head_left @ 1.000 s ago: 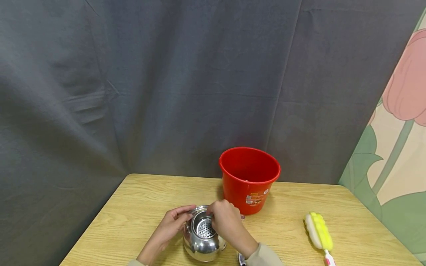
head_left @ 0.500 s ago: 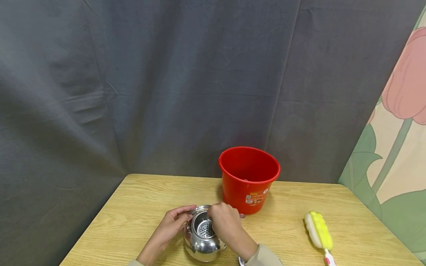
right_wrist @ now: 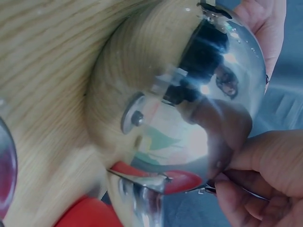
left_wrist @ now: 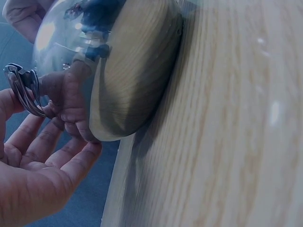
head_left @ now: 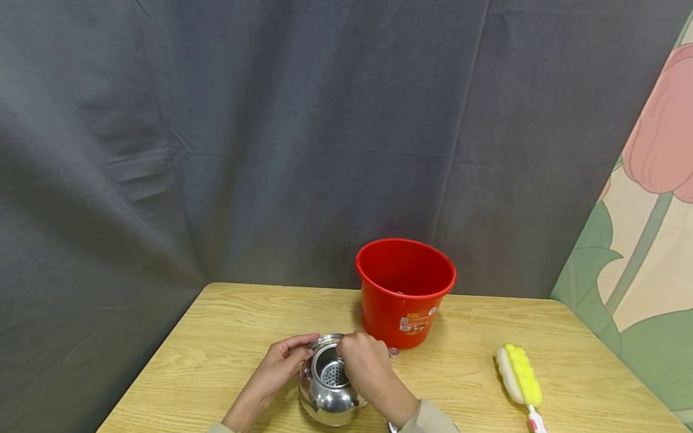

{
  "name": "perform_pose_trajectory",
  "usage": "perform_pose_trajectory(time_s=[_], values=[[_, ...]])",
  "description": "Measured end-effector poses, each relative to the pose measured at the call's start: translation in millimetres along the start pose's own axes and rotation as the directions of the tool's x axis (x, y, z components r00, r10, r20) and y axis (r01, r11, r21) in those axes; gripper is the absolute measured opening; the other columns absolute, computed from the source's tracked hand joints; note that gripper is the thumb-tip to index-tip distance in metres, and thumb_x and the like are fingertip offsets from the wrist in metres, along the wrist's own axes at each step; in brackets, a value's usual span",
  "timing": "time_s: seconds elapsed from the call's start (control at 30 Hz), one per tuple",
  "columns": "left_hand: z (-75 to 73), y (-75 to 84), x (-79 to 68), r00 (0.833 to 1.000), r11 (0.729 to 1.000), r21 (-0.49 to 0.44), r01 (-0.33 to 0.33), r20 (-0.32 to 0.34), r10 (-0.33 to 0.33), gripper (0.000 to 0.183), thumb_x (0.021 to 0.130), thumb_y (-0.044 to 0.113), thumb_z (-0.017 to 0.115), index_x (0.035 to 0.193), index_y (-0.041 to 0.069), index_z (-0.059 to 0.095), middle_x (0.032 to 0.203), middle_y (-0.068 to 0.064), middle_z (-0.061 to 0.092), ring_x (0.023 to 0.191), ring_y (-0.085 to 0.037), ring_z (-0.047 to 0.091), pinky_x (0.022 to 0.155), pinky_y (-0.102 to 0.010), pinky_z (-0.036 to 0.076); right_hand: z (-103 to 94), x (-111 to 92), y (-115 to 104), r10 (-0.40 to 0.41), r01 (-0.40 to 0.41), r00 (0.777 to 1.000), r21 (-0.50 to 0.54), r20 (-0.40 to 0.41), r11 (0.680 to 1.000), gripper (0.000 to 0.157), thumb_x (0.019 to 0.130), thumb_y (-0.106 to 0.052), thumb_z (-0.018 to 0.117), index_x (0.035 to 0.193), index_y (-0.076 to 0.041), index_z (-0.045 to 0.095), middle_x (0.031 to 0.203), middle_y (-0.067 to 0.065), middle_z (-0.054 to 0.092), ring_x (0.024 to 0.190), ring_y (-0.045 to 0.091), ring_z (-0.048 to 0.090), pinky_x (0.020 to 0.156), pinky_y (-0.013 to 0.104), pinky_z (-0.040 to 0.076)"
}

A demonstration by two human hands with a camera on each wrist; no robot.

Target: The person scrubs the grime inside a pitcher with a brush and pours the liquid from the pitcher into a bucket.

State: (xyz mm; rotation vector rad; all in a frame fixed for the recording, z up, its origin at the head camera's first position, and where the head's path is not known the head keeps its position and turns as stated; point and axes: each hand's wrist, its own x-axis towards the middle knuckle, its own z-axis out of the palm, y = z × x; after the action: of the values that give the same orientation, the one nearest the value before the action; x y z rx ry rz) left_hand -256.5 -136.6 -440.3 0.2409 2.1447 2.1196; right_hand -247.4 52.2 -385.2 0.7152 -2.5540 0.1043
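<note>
**Teapot held at the rim, strainer seated: little movement over the last second**

Teapot first: we find the round polished steel teapot (head_left: 328,397) standing on the pale wood-grain table (head_left: 216,337), near its front edge and just in front of the red plastic bucket (head_left: 405,290). The lid is off, and the perforated steel strainer basket (head_left: 331,371) sits in the opening.

Change noted: compared with a second ago, the right hand (head_left: 368,364) has dipped slightly and drawn a little nearer the person at the far rim, and the pot has barely shifted. The strainer sits as it did. We judge the work at the opening to be under way, with nothing yet lifted clear.

Grip: the left hand (head_left: 281,361) has thumb and fingers curled against the near-left rim and its wire handle mount (left_wrist: 21,90), steadying the pot. The right hand's fingers are curled down on the opposite edge of the opening; whether they pinch the strainer's lip or the pot's rim, we cannot tell.

Orientation: the pot's long axis is close to vertical, mouth upward and tipped slightly toward the camera. The spout (right_wrist: 142,194) appears at the pot's right side, toward the bucket.

Also present: a yellow-and-white sponge brush (head_left: 518,376) lies well apart at the right.
</note>
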Motion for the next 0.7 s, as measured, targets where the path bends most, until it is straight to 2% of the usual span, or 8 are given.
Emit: perform_pose_trajectory(time_s=[0.03, 0.13, 0.2, 0.27, 0.7], values=[[0.1, 0.0, -0.2, 1.0, 1.0, -0.001, 0.0, 0.0, 0.0, 0.044, 0.089, 0.014, 0.056, 0.13, 0.002, 0.053, 0.118, -0.01, 0.059, 0.069, -0.003, 0.044, 0.063, -0.018, 0.041, 0.1, -0.5, -0.1, -0.003, 0.003, 1.0, -0.004, -0.005, 1.0, 0.019, 0.067, -0.003, 0.069, 0.062, -0.021, 0.069, 0.057, -0.002, 0.056, 0.054, 0.018, 0.056, 0.038, 0.035, 0.043], [0.3, 0.0, -0.3, 1.0, 1.0, -0.008, -0.014, 0.008, 0.014, 0.043, 0.089, 0.014, 0.055, 0.13, 0.001, 0.053, 0.123, -0.013, 0.058, 0.089, -0.007, 0.055, 0.075, -0.02, 0.047, -0.5, -1.6, -0.2, -0.007, 0.006, 1.0, -0.01, -0.016, 1.0, 0.018, 0.066, -0.004, 0.07, 0.061, -0.021, 0.068, 0.056, -0.002, 0.055, 0.053, 0.019, 0.056, 0.037, 0.035, 0.042], [0.6, -0.3, -0.4, 1.0, 1.0, -0.015, -0.023, 0.013, 0.024, 0.043, 0.09, 0.014, 0.055, 0.13, 0.0, 0.052, 0.126, -0.015, 0.057, 0.101, -0.012, 0.057, 0.082, -0.024, 0.048, -0.6, -1.9, 0.0, -0.009, 0.009, 1.0, -0.01, -0.018, 1.0, 0.018, 0.067, -0.004, 0.07, 0.061, -0.022, 0.068, 0.056, -0.002, 0.055, 0.052, 0.019, 0.056, 0.037, 0.034, 0.041], [0.8, -0.4, -0.4, 1.0, 1.0, -0.018, -0.024, 0.014, 0.024, 0.043, 0.09, 0.014, 0.055, 0.13, 0.0, 0.052, 0.128, -0.016, 0.056, 0.106, -0.015, 0.057, 0.086, -0.026, 0.048, -0.4, -1.9, 0.3, -0.012, 0.012, 1.0, -0.008, -0.018, 1.0, 0.019, 0.067, -0.004, 0.07, 0.061, -0.022, 0.068, 0.056, -0.003, 0.055, 0.052, 0.019, 0.056, 0.037, 0.034, 0.041], [0.9, -0.5, 0.1, 1.0, 1.0, -0.001, -0.011, -0.006, 0.011, 0.043, 0.089, 0.015, 0.055, 0.13, 0.001, 0.054, 0.122, -0.013, 0.059, 0.094, -0.011, 0.056, 0.071, -0.021, 0.046, 3.0, -2.0, 0.0, -0.022, 0.023, 1.0, 0.021, -0.016, 1.0, 0.018, 0.067, -0.002, 0.069, 0.068, -0.02, 0.07, 0.063, -0.005, 0.057, 0.062, 0.017, 0.057, 0.04, 0.034, 0.042]])
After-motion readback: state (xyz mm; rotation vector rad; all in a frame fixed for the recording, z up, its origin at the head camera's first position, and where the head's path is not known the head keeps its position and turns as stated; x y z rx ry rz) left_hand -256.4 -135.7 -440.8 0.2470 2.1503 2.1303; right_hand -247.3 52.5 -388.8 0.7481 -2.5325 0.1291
